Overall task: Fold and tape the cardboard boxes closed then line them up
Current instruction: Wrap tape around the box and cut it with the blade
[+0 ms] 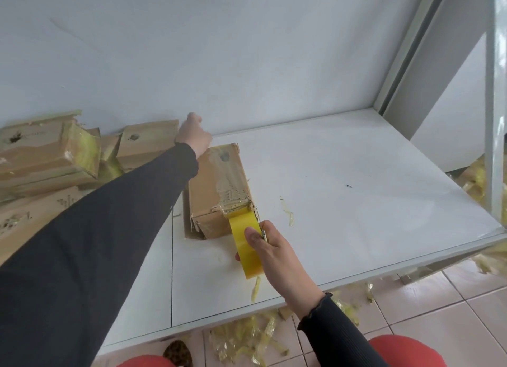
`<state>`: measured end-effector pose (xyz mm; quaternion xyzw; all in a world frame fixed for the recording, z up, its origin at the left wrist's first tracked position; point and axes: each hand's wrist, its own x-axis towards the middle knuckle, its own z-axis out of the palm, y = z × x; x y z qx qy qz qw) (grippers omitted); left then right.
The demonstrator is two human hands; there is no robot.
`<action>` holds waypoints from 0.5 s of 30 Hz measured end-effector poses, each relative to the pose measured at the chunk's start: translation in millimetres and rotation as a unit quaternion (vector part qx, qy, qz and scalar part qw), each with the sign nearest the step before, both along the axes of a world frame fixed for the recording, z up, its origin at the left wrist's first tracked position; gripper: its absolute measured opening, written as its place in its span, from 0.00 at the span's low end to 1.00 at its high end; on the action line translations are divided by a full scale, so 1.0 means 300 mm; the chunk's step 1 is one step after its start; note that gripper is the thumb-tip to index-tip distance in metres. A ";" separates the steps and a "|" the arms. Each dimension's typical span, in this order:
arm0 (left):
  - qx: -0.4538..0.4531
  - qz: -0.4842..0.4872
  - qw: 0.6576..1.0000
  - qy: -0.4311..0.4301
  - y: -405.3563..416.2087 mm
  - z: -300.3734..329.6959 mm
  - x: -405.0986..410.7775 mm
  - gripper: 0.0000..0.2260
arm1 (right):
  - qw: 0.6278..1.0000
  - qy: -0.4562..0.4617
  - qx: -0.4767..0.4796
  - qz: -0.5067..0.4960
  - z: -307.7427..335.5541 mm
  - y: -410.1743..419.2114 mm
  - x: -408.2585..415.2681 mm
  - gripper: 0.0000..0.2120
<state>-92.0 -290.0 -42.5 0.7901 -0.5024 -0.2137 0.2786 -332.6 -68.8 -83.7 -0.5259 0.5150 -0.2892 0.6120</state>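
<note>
A worn brown cardboard box [216, 185] lies lengthwise on the white table [356, 202], its top torn and covered in old tape. My left hand [193, 137] reaches over its far end by the wall and holds it there; the fingers are hidden behind the hand. At the near end, my right hand [274, 251] grips a roll of yellow tape [248, 259]. A strip of tape [241, 220] runs from the roll up onto the box's near top edge.
Several taped cardboard boxes [46, 152] are piled at the left, one [148, 144] standing against the wall beside my left hand. A metal frame post [493, 119] rises at the table's right edge. Crumpled tape scraps [247, 339] litter the tiled floor.
</note>
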 end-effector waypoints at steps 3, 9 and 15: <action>-0.156 -0.068 0.983 -0.065 0.135 0.094 -0.079 0.18 | 1.000 -0.017 0.007 -0.006 0.003 -0.001 -0.006 0.21; 0.104 -0.236 0.941 -0.218 0.278 0.080 -0.221 0.41 | 1.000 -0.019 -0.002 -0.011 0.012 0.016 0.009 0.26; 0.095 -0.188 0.941 -0.264 0.307 -0.032 -0.268 0.44 | 0.999 -0.021 -0.050 0.004 0.026 0.054 -0.016 0.29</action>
